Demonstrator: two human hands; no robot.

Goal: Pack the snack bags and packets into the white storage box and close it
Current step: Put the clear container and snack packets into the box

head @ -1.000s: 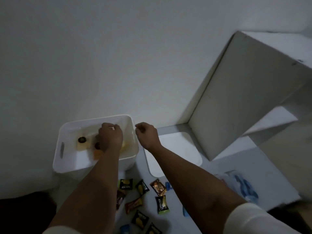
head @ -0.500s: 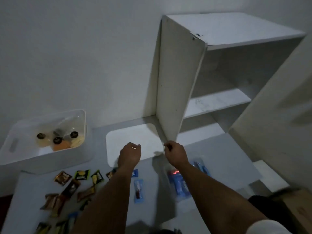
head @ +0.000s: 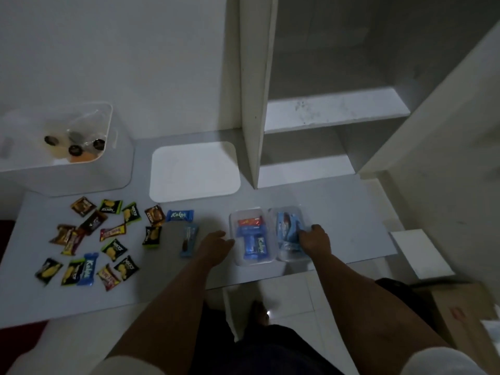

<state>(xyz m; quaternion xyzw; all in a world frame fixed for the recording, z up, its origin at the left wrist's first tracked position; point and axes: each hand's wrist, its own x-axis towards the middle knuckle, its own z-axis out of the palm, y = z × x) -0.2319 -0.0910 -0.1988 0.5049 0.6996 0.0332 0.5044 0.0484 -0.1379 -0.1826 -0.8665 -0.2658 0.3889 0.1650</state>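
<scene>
The white storage box (head: 119, 171) stands open at the table's back left, with several jelly cups (head: 75, 150) inside. Its flat white lid (head: 194, 171) lies just right of it. Several loose snack packets (head: 111, 234) are scattered across the table in front of the box. Two clear plastic tubs sit side by side near the front edge, the left tub (head: 250, 239) holding blue and red packets, the right tub (head: 286, 231) holding blue ones. My left hand (head: 213, 244) reaches with relaxed fingers to the left tub's side. My right hand (head: 315, 239) curls its fingers over the right tub's right edge.
A white shelf unit (head: 257, 104) rises at the back right, its side panel close behind the tubs. The table's front edge (head: 270, 277) runs just below my hands. A cardboard box (head: 465, 315) sits on the floor at the right.
My view swung from the white box to the right and down. Both hands left the box, crossed over the lid and came down on either side of the two clear tubs.
</scene>
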